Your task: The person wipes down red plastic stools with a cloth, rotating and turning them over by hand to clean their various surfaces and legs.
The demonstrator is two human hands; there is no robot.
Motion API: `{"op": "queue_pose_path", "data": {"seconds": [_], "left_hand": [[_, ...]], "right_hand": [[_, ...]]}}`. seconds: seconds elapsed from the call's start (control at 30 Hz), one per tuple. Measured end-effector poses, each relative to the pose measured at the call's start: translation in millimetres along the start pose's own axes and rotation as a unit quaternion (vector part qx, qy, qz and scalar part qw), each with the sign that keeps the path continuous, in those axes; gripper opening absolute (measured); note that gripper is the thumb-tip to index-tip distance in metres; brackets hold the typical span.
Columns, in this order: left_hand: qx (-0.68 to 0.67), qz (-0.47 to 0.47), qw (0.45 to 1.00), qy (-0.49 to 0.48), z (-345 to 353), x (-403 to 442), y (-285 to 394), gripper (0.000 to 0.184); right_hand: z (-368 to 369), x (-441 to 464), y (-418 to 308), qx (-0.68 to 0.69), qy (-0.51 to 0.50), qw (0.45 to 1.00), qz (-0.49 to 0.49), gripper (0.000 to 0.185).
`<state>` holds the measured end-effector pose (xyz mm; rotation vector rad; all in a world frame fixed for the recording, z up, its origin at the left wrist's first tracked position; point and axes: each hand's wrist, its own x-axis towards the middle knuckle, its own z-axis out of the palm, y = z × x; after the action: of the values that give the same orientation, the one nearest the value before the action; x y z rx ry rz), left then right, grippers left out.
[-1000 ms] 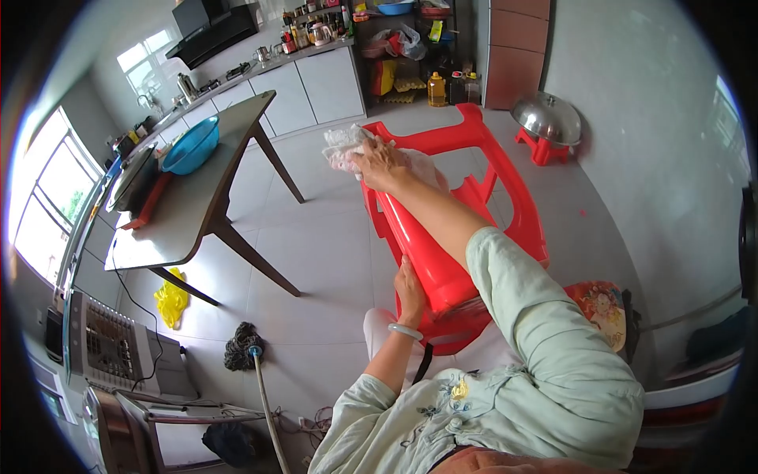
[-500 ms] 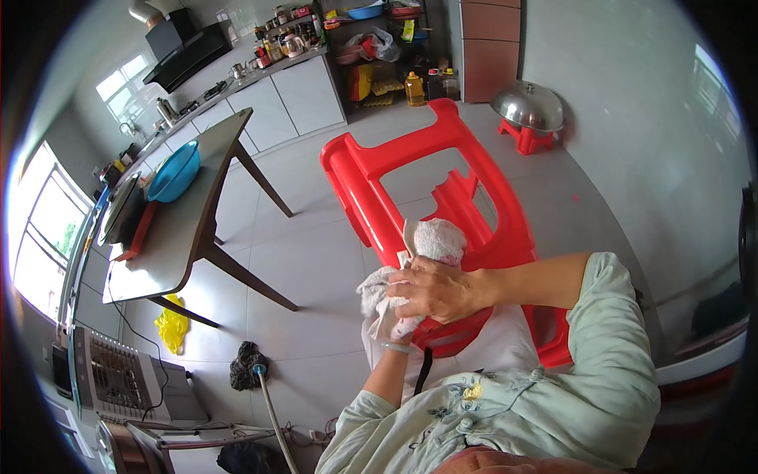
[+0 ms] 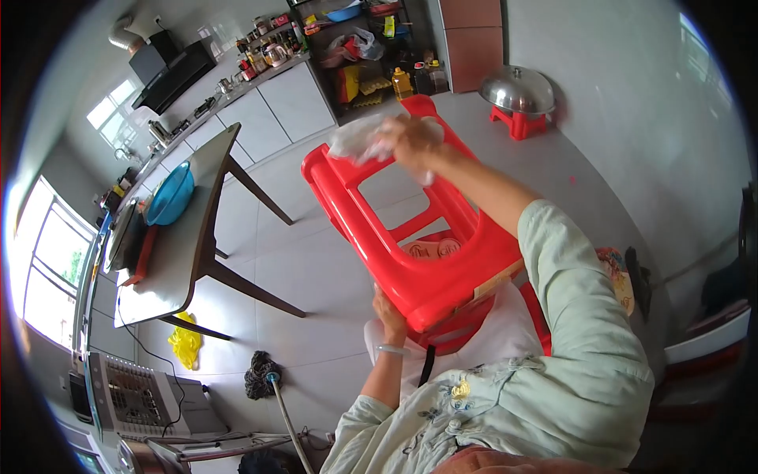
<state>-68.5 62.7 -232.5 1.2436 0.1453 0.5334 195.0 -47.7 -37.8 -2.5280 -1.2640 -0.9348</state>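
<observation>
The red stool (image 3: 426, 276) is pointing toward eleven o'clock; the left hand (image 3: 389, 320) is touching its near end, grip unclear, and the right hand (image 3: 414, 146) is holding a cloth (image 3: 355, 142) at its far end.

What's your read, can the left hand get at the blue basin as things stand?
Probably not from here: the left hand is at the side of the red stool, with a stretch of floor before the table. Nothing seems to cover the blue basin; distance looks like the blocker.
</observation>
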Motion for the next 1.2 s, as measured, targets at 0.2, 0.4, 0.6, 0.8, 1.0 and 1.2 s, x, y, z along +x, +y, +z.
{"op": "queue_pose_path", "data": {"seconds": [0.2, 0.4, 0.6, 0.8, 1.0, 1.2], "left_hand": [[0.002, -0.021, 1.000, -0.013, 14, 7, 13, 0.055], [-0.023, -0.017, 1.000, 0.011, 17, 11, 12, 0.057], [0.036, -0.010, 0.999, -0.011, 19, 12, 19, 0.056], [0.042, -0.015, 0.999, -0.002, 18, 11, 19, 0.055], [-0.074, -0.043, 0.996, -0.023, 10, 17, 5, 0.046], [-0.147, -0.012, 0.986, -0.079, 4, 24, -9, 0.039]], "right_hand": [[10, -16, 115, 0.123, 0.046, 0.973, 0.190, 0.031], [0, -76, 120, 0.275, 0.012, 0.950, 0.149, 0.037], [-56, -189, 82, 0.206, -0.014, 0.971, 0.118, 0.042], [-115, -256, -14, 0.204, 0.011, 0.972, 0.115, 0.042], [-117, -236, -97, 0.056, 0.093, 0.987, 0.117, 0.030], [-107, -200, -178, 0.127, 0.064, 0.990, -0.011, 0.022]]}}
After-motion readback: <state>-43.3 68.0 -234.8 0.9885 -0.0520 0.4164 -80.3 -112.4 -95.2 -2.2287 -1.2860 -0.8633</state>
